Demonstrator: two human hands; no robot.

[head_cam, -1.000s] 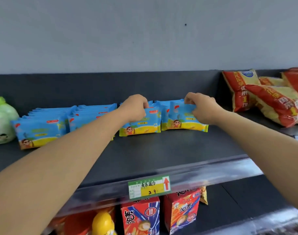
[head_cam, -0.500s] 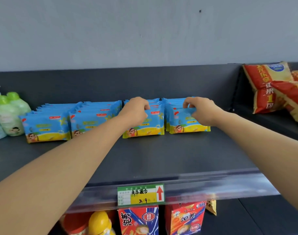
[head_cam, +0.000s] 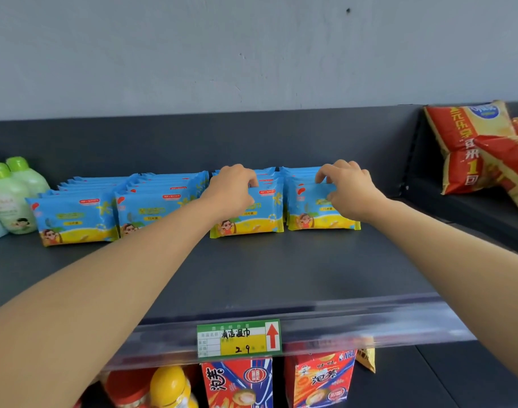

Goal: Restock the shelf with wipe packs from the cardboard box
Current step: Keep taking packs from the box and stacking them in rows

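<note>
Blue and yellow wipe packs stand in rows on the dark shelf. My left hand grips the top of the front pack of the third row. My right hand pinches the top of the front pack of the fourth row. Two more rows of wipe packs stand further left. The cardboard box is out of view.
Green-capped bottles stand at the shelf's left end. Red and yellow snack bags lie on the neighbouring shelf at right. A green and yellow price tag sits on the front rail. Red snack boxes stand on the shelf below.
The view has shifted left, bringing the bottles in and pushing the snack bags toward the right edge. Both hands stay on the tops of the front packs, which now stand straighter.
</note>
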